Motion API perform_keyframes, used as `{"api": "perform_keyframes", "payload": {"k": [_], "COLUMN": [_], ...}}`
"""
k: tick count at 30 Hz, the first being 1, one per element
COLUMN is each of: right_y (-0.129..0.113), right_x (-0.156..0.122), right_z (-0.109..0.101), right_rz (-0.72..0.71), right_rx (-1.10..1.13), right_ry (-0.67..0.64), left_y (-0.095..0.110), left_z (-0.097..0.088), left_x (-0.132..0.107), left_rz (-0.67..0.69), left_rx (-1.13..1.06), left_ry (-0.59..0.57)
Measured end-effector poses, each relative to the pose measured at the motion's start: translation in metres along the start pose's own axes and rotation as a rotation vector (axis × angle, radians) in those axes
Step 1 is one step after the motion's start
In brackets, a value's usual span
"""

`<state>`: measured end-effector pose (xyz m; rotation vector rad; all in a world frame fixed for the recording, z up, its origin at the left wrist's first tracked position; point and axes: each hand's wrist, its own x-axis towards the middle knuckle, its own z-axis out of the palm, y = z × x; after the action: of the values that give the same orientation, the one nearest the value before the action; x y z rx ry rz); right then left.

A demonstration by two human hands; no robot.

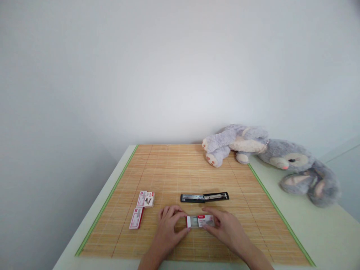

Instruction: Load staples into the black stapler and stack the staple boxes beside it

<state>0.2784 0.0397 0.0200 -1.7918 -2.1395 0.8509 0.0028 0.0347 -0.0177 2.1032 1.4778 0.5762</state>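
Between my two hands a small red-and-white staple box (206,220) lies low over the mat, its inner tray showing at the left with something greyish inside. My left hand (170,227) pinches the tray's left end between thumb and index finger. The sleeve's right part is gripped by the thumb and fingers of my right hand (226,227). Just beyond the box rests a black stapler (204,197), opened out nearly flat so that its metal channel shows.
Left of my hands lie several small boxes: a white one with a stapler picture (149,199) and pink-and-white ones (136,218). A bamboo mat (174,168) with green edges covers much of the pale table (323,232). A grey plush rabbit (270,153) lies at the back right, by the wall.
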Motion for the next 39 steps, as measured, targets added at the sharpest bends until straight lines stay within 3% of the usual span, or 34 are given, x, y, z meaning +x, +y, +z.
{"api": "perform_keyframes", "payload": {"k": [6, 11, 14, 18, 22, 25, 29, 33, 39], "right_y": [-0.044, -0.054, -0.049, -0.022, 0.011, 0.024, 0.032, 0.034, 0.018], "right_x": [0.025, 0.038, 0.036, 0.027, 0.015, 0.008, -0.002, -0.007, -0.002], "right_z": [0.011, 0.022, 0.016, 0.006, 0.012, 0.015, 0.004, -0.010, -0.005], "right_rz": [-0.132, -0.155, -0.188, -0.165, -0.147, -0.123, -0.055, -0.082, -0.093], "right_rx": [-0.221, -0.260, -0.215, -0.085, 0.156, 0.173, 0.112, 0.090, 0.070], "right_ry": [-0.060, -0.069, -0.057, 0.007, 0.090, 0.078, 0.069, 0.006, -0.048], "left_y": [0.004, 0.003, 0.002, 0.002, 0.002, 0.003, 0.002, 0.000, 0.007], "left_z": [-0.002, -0.002, -0.002, -0.002, -0.003, -0.004, -0.005, -0.005, 0.000], "left_x": [0.001, 0.000, 0.000, 0.000, 0.001, 0.001, 0.000, 0.002, 0.014], "left_rz": [-0.004, 0.003, -0.001, -0.012, -0.009, -0.015, -0.021, -0.010, 0.029], "left_rx": [-0.003, 0.000, -0.003, -0.010, -0.013, -0.008, -0.011, -0.012, -0.009], "left_ry": [-0.001, 0.003, 0.012, 0.018, 0.013, 0.002, -0.005, -0.029, -0.085]}}
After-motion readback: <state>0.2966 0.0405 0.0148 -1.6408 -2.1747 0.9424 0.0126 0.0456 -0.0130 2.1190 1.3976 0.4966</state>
